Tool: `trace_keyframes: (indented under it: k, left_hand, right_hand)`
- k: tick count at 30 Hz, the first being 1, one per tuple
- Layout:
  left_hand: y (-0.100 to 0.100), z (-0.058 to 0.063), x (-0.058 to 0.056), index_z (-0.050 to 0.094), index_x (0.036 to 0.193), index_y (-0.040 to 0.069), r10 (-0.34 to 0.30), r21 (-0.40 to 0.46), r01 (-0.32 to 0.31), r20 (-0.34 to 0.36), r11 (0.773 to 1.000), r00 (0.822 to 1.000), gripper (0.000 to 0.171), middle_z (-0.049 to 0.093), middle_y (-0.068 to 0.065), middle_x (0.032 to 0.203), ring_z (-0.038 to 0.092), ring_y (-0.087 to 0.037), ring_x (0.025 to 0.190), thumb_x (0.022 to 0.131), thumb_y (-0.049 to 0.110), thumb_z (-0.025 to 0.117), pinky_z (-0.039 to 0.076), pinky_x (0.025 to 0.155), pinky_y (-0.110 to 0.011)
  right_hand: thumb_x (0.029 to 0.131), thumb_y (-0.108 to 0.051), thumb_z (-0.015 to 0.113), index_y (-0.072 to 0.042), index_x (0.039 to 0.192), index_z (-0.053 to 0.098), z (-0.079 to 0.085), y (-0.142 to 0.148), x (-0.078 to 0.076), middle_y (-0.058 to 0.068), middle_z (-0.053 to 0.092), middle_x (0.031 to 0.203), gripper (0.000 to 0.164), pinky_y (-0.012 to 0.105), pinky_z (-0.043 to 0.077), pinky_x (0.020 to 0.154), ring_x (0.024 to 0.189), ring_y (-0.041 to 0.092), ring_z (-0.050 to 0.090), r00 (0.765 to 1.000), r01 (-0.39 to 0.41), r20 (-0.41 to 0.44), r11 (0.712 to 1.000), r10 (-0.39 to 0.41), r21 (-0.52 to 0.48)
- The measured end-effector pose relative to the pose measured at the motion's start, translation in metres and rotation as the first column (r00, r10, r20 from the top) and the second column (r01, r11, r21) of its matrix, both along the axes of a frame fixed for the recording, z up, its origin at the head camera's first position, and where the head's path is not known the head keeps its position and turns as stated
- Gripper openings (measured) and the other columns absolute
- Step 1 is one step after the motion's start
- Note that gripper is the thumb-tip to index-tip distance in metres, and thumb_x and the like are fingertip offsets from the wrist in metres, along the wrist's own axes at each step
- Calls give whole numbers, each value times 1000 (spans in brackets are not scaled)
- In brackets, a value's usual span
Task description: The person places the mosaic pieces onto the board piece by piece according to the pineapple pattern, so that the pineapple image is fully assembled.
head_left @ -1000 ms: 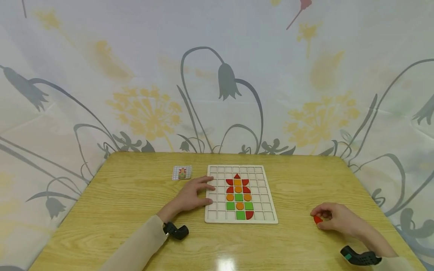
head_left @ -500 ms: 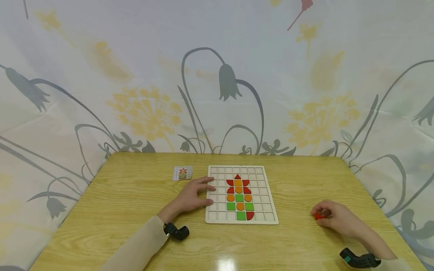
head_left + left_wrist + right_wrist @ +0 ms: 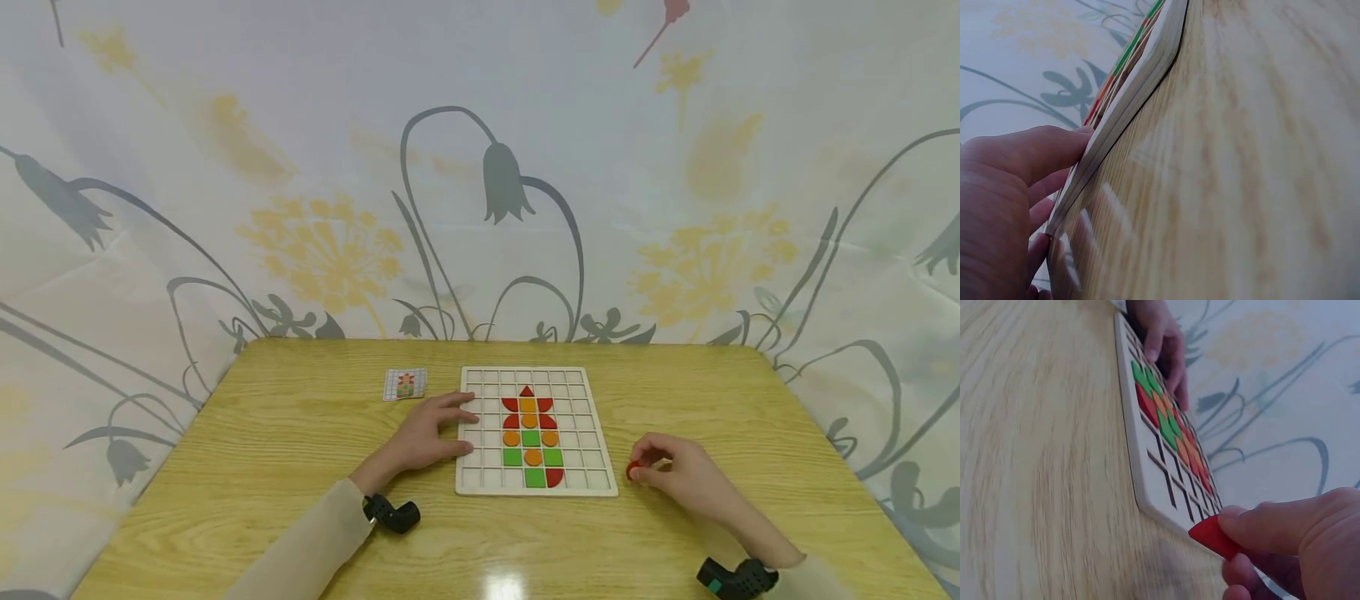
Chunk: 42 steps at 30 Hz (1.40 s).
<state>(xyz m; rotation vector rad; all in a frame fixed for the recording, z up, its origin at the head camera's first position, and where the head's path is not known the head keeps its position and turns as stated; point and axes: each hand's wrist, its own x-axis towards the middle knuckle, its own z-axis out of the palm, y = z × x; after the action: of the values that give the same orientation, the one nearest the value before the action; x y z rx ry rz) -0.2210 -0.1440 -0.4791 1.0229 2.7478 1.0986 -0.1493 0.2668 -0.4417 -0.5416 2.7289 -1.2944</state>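
Note:
My right hand (image 3: 675, 475) pinches a red quarter-circle tile (image 3: 1213, 537) between thumb and fingers, just off the right edge of the white grid board (image 3: 588, 477). The tile's rounded and pointed edges show in the right wrist view. My left hand (image 3: 431, 429) rests along the board's left edge, fingers spread over the rim and thumb (image 3: 1054, 150) against it in the left wrist view. On the board stands a column of tiles: a red triangle (image 3: 527, 391) on top, red quarter circles, orange circles, an orange square, green squares, and a red quarter circle (image 3: 554, 477) at the bottom.
A small picture card (image 3: 405, 384) with a similar coloured figure on a grid lies left of the board. All of it sits on a wood-grain table (image 3: 337, 550). Behind stands a floral-patterned backdrop (image 3: 480, 208).
My right hand has moved left from the table's right side to near the board, carrying the red tile and turning it between the fingers. My left hand has stayed at the board's edge.

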Motion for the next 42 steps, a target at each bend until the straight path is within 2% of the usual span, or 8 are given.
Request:
trace_keyframes:
  k: [5, 9, 12, 17, 24, 31, 39, 42]
  left_hand:
    - [0, 0, 0, 72, 122, 11, 3, -4, -3, 2, 1000, 1000, 38, 45, -7, 152, 35, -33, 143, 88, 30, 73, 29, 112, -59]
    - [0, 1, 1, 71, 122, 11, 0, -5, 0, -3, 1000, 1000, 39, 45, -7, 152, 35, -33, 143, 88, 30, 73, 29, 112, -58]
    - [1, 3, 1, 71, 122, 11, -1, -3, 1, -1, 1000, 1000, 39, 45, -7, 152, 34, -33, 143, 88, 29, 73, 29, 112, -58]
    - [1, 2, 1, 71, 122, 11, -2, -5, 2, -7, 1000, 1000, 38, 45, -7, 152, 35, -32, 143, 88, 30, 73, 29, 112, -58]
    - [1, 1, 1, 71, 122, 11, -2, -4, 2, -8, 1000, 1000, 39, 45, -6, 152, 35, -32, 143, 88, 29, 73, 29, 112, -57]
    - [0, -1, -1, 71, 122, 12, -2, -4, 2, -17, 1000, 1000, 38, 46, -6, 152, 36, -32, 142, 89, 31, 72, 31, 111, -57]
    - [1, -3, -2, 72, 121, 14, 16, -10, -16, -13, 1000, 1000, 38, 46, -4, 152, 37, -30, 142, 88, 32, 73, 30, 112, -56]
    - [1, -3, -2, 72, 121, 15, 20, -14, -20, -10, 1000, 1000, 38, 46, -2, 152, 36, -29, 143, 88, 31, 73, 30, 113, -55]
  right_hand:
    - [88, -11, 76, -7, 96, 65, -1, -28, -4, 1, 64, 87, 14, 25, 51, 67, 78, 10, 60, 1000, -25, 1, 996, 25, -90]
    - [91, -6, 71, -2, 113, 65, -2, -45, -9, 7, 61, 95, 23, 25, 51, 70, 83, 13, 59, 993, -103, 46, 983, 111, -151]
    - [94, -5, 66, -5, 123, 66, -2, -58, -11, 7, 59, 100, 29, 25, 49, 74, 89, 15, 56, 984, -165, 50, 976, 174, -144]
    - [95, -4, 63, -9, 115, 69, -5, -76, -17, 2, 62, 108, 22, 26, 49, 83, 93, 18, 55, 977, -209, 17, 971, 212, -121]
    - [94, -8, 67, -7, 111, 68, -7, -98, -24, 0, 66, 104, 16, 26, 53, 79, 90, 15, 60, 981, -194, 2, 973, 196, -128]
    - [96, -9, 66, -9, 104, 74, -9, -111, -30, 0, 65, 98, 11, 29, 55, 80, 89, 14, 61, 964, -266, -50, 954, 262, -139]
    - [92, -14, 72, -11, 102, 69, -9, -125, -33, -5, 67, 95, 10, 28, 56, 73, 84, 12, 65, 964, -263, 2, 957, 265, -125]
    - [91, -12, 74, -12, 97, 72, -10, -129, -35, -7, 68, 92, 6, 28, 55, 73, 82, 10, 63, 955, -296, -39, 951, 294, -85]
